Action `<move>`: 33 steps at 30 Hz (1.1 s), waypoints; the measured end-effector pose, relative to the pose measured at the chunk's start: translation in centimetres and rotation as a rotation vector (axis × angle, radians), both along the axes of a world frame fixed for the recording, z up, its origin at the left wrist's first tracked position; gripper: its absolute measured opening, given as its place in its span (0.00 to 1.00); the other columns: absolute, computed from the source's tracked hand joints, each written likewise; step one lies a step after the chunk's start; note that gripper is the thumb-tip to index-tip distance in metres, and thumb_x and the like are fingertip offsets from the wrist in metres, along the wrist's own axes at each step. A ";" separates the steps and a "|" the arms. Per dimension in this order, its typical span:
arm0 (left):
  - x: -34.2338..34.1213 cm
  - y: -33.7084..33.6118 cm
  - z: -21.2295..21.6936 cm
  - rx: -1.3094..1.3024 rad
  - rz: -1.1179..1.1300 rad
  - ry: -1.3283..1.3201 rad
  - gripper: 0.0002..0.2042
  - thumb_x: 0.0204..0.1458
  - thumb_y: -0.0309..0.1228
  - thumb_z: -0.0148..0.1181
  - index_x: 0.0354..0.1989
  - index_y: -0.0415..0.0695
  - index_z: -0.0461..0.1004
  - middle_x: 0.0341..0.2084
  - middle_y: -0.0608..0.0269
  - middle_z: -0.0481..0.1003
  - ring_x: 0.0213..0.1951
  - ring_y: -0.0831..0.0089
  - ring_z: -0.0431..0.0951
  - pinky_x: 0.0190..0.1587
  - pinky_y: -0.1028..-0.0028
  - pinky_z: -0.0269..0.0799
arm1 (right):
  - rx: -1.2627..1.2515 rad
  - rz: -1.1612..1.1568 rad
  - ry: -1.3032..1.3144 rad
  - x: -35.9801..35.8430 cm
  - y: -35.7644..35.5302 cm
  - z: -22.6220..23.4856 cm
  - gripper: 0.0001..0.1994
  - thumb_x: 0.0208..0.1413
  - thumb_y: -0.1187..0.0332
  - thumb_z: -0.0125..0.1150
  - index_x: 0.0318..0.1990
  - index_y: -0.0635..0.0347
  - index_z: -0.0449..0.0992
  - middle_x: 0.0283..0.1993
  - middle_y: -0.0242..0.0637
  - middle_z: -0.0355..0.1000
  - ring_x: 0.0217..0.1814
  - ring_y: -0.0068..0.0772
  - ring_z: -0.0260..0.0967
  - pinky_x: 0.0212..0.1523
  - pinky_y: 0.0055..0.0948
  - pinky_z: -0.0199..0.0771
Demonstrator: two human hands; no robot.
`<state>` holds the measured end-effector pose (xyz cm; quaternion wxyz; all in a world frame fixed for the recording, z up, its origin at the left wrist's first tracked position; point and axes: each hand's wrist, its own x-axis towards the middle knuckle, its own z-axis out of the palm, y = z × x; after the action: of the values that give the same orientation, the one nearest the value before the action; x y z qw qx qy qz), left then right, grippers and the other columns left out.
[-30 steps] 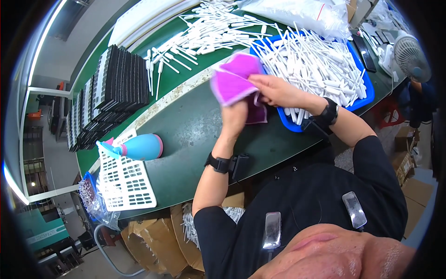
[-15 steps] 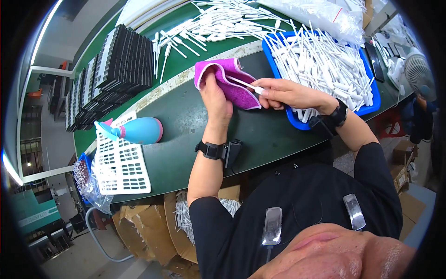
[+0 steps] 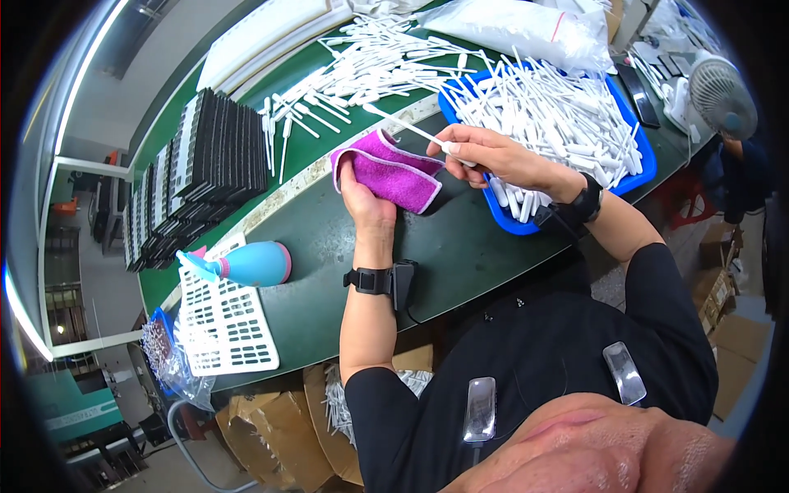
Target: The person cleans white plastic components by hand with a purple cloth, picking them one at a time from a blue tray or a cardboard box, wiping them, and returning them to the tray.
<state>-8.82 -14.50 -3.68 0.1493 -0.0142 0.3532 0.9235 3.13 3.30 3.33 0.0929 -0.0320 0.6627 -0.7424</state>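
Over the green surface (image 3: 460, 246), your left hand (image 3: 366, 205) clamps its fingers on the folded purple cloth (image 3: 394, 172). Just beside it, your right hand (image 3: 493, 156) pinches 1 white pipette (image 3: 407, 127) at its bulb end, the thin stem lying across the cloth's upper edge, next to the blue tray (image 3: 633, 177).

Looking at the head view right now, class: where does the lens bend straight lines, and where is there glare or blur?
Head view: the green table edge bows toward the rim, with a dark vignette around the circle; glare streaks the far left rim and whitens the plastic bag; the left hand on the purple cloth and the right hand with a white stick stay sharp.
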 end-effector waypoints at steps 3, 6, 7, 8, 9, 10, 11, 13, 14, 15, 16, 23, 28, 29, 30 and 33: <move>0.3 1.2 0.5 -0.030 -0.024 0.021 0.17 0.61 0.36 0.37 0.49 0.39 0.68 0.45 0.56 0.74 0.48 0.63 0.73 0.53 0.64 0.67 | 0.020 -0.036 0.022 0.5 1.2 0.2 0.13 0.64 0.64 0.42 0.49 0.60 0.67 0.26 0.25 0.61 0.23 0.12 0.54 0.24 0.14 0.56; 0.3 2.9 -0.3 -0.038 -0.048 0.031 0.18 0.61 0.37 0.38 0.49 0.38 0.68 0.45 0.55 0.74 0.48 0.63 0.73 0.53 0.64 0.67 | 0.039 -0.089 0.062 1.6 3.4 0.6 0.13 0.64 0.63 0.42 0.48 0.60 0.66 0.26 0.25 0.61 0.23 0.11 0.54 0.25 0.13 0.56; 0.3 3.5 -0.8 -0.040 -0.052 0.031 0.18 0.61 0.37 0.38 0.48 0.38 0.68 0.45 0.55 0.74 0.48 0.63 0.73 0.53 0.64 0.67 | 0.075 -0.086 0.080 2.3 3.6 1.2 0.13 0.64 0.63 0.42 0.48 0.60 0.66 0.26 0.25 0.62 0.23 0.12 0.55 0.25 0.14 0.57; -0.1 3.5 -1.2 -0.063 -0.118 0.103 0.18 0.61 0.37 0.37 0.49 0.38 0.68 0.45 0.54 0.73 0.48 0.62 0.73 0.53 0.63 0.67 | 0.109 -0.100 0.098 2.9 3.8 1.7 0.13 0.64 0.63 0.42 0.48 0.61 0.66 0.27 0.25 0.62 0.24 0.13 0.56 0.26 0.15 0.59; -0.5 3.2 -1.5 -0.078 -0.185 0.175 0.18 0.61 0.36 0.35 0.49 0.37 0.68 0.46 0.54 0.73 0.49 0.61 0.73 0.53 0.61 0.67 | 0.149 -0.116 0.112 3.9 4.7 2.1 0.13 0.64 0.63 0.42 0.48 0.61 0.66 0.27 0.25 0.63 0.24 0.14 0.57 0.27 0.16 0.60; -0.7 2.8 -2.1 -0.080 -0.195 0.168 0.19 0.61 0.37 0.35 0.49 0.37 0.68 0.46 0.53 0.73 0.49 0.61 0.73 0.53 0.61 0.67 | 0.159 -0.165 0.098 5.0 5.8 2.0 0.13 0.64 0.63 0.42 0.48 0.61 0.66 0.27 0.25 0.63 0.24 0.14 0.57 0.27 0.16 0.60; -0.9 2.7 -2.7 -0.084 -0.203 0.160 0.19 0.61 0.37 0.34 0.48 0.37 0.68 0.45 0.53 0.73 0.48 0.60 0.73 0.53 0.60 0.67 | 0.269 -0.255 0.156 6.2 7.3 1.8 0.13 0.64 0.63 0.43 0.48 0.61 0.67 0.27 0.27 0.65 0.25 0.16 0.60 0.28 0.19 0.62; -0.3 2.9 -2.2 -0.115 -0.167 0.092 0.19 0.61 0.38 0.35 0.48 0.38 0.69 0.45 0.54 0.74 0.48 0.61 0.73 0.53 0.62 0.67 | 0.490 -0.388 0.274 7.6 10.8 1.1 0.13 0.63 0.63 0.44 0.47 0.61 0.67 0.28 0.30 0.68 0.26 0.20 0.64 0.29 0.25 0.65; -0.3 2.8 -1.8 -0.162 -0.091 0.034 0.19 0.61 0.38 0.36 0.47 0.38 0.69 0.44 0.55 0.74 0.47 0.62 0.74 0.53 0.63 0.67 | 0.669 -0.528 0.199 8.4 12.6 1.0 0.12 0.62 0.63 0.45 0.46 0.60 0.67 0.28 0.31 0.68 0.28 0.22 0.65 0.32 0.25 0.66; -0.4 3.1 -1.7 -0.159 -0.099 0.033 0.19 0.61 0.38 0.36 0.47 0.38 0.69 0.44 0.55 0.74 0.47 0.62 0.74 0.53 0.63 0.67 | 0.849 -0.657 0.125 9.5 14.7 1.1 0.12 0.62 0.62 0.46 0.46 0.59 0.68 0.28 0.32 0.69 0.30 0.24 0.67 0.34 0.26 0.66; -0.5 3.3 -1.6 -0.166 -0.104 0.045 0.18 0.61 0.38 0.37 0.47 0.39 0.69 0.44 0.55 0.74 0.47 0.63 0.74 0.53 0.63 0.67 | 1.069 -0.740 0.085 10.5 16.6 0.7 0.11 0.61 0.62 0.47 0.45 0.58 0.68 0.28 0.36 0.70 0.31 0.29 0.68 0.35 0.28 0.67; -0.5 2.7 -2.7 -0.172 -0.080 0.058 0.17 0.61 0.37 0.38 0.47 0.40 0.69 0.44 0.57 0.74 0.47 0.65 0.74 0.52 0.65 0.68 | 1.491 -1.025 -0.048 13.3 21.3 -2.6 0.10 0.57 0.65 0.51 0.42 0.58 0.70 0.32 0.44 0.72 0.38 0.44 0.70 0.38 0.36 0.68; 0.0 2.3 -2.6 -0.179 -0.070 0.068 0.17 0.61 0.37 0.39 0.47 0.40 0.69 0.43 0.57 0.74 0.46 0.64 0.74 0.51 0.66 0.69 | 1.481 -1.096 0.038 12.0 22.8 -6.1 0.11 0.56 0.68 0.50 0.45 0.58 0.71 0.38 0.45 0.73 0.43 0.45 0.70 0.41 0.39 0.69; 0.1 2.3 -2.5 -0.177 -0.074 0.063 0.17 0.61 0.37 0.39 0.47 0.40 0.69 0.43 0.57 0.74 0.46 0.64 0.74 0.51 0.66 0.69 | 1.483 -1.097 0.037 11.8 22.7 -6.4 0.11 0.56 0.68 0.50 0.45 0.58 0.71 0.38 0.45 0.73 0.43 0.45 0.70 0.41 0.39 0.69; 0.2 2.1 -2.4 -0.177 -0.068 0.056 0.17 0.61 0.37 0.39 0.47 0.39 0.70 0.43 0.57 0.74 0.46 0.64 0.74 0.51 0.66 0.69 | 1.558 -1.024 0.033 11.0 22.0 -6.5 0.12 0.55 0.69 0.50 0.47 0.58 0.70 0.40 0.45 0.72 0.43 0.45 0.69 0.42 0.39 0.69; 0.1 1.9 -2.2 -0.185 -0.083 0.086 0.16 0.61 0.36 0.40 0.46 0.39 0.70 0.43 0.57 0.75 0.45 0.65 0.75 0.51 0.66 0.69 | 1.700 -0.852 0.046 9.2 20.7 -6.6 0.15 0.54 0.71 0.49 0.51 0.58 0.69 0.45 0.45 0.72 0.45 0.46 0.69 0.45 0.39 0.68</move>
<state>-8.72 -12.59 -5.90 0.1703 0.0262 0.4431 0.8798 12.31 24.02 -3.29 -0.2065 0.2762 0.9385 0.0178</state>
